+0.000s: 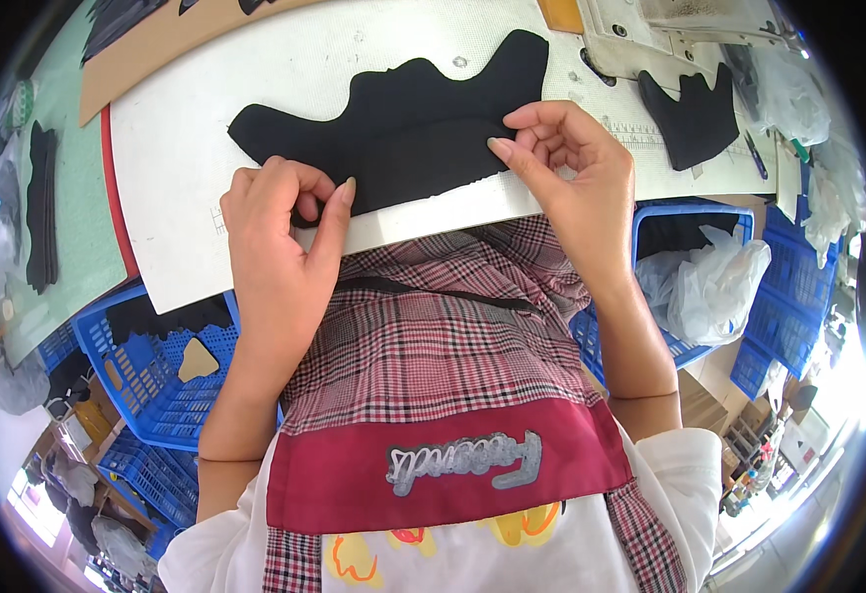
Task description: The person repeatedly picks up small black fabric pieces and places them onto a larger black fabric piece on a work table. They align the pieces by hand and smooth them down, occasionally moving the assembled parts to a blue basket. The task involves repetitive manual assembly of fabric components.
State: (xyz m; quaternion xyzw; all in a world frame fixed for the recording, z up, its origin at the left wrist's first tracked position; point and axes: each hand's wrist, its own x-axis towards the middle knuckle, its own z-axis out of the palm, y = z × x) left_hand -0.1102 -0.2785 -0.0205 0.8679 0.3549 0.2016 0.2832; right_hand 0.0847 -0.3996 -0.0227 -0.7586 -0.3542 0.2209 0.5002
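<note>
A black fabric piece (pixel 403 133) with a wavy, notched far edge lies on the white worktable (pixel 171 198) in front of me. Its near part looks like a folded or second layer, with a straighter edge toward me. At its near left corner, my left hand (pixel 285 212) is closed, pinching the cloth between thumb and curled fingers. My right hand (pixel 576 163) pinches the right edge, thumb tip and forefinger on the fabric. A smaller black fabric piece (pixel 692 119) with a similar notched outline lies farther right, beside the sewing machine's base (pixel 650 30).
Blue plastic baskets (pixel 156 385) stand below the table's left side. Another blue basket (pixel 695 210) holds clear plastic bags (pixel 714 287) on the right. Stacked black strips (pixel 42 208) lie on a green surface at left. A pen (pixel 756 156) rests near the right end.
</note>
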